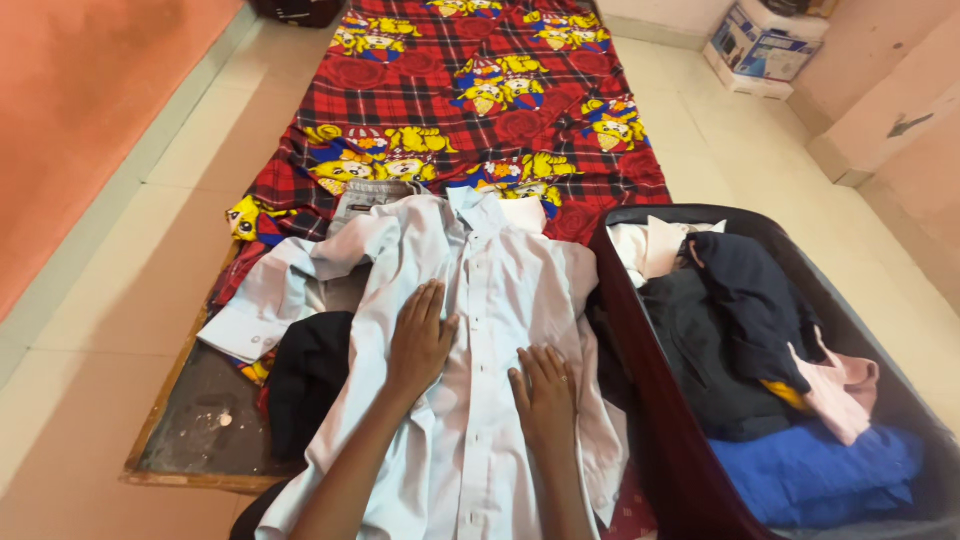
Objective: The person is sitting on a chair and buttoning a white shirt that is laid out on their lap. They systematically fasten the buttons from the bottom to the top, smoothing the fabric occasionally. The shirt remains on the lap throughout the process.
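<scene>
Both hands, left (420, 340) and right (545, 395), press flat, fingers spread, on pale shirt (480, 300); white-blue box (765, 45), perhaps cardboard, far corner.

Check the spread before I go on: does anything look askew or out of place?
Both hands, left hand and right hand, press flat on the pale shirt. Its left sleeve lies crumpled sideways over a black garment. In the open suitcase, the clothes are heaped loosely, unfolded.
</scene>
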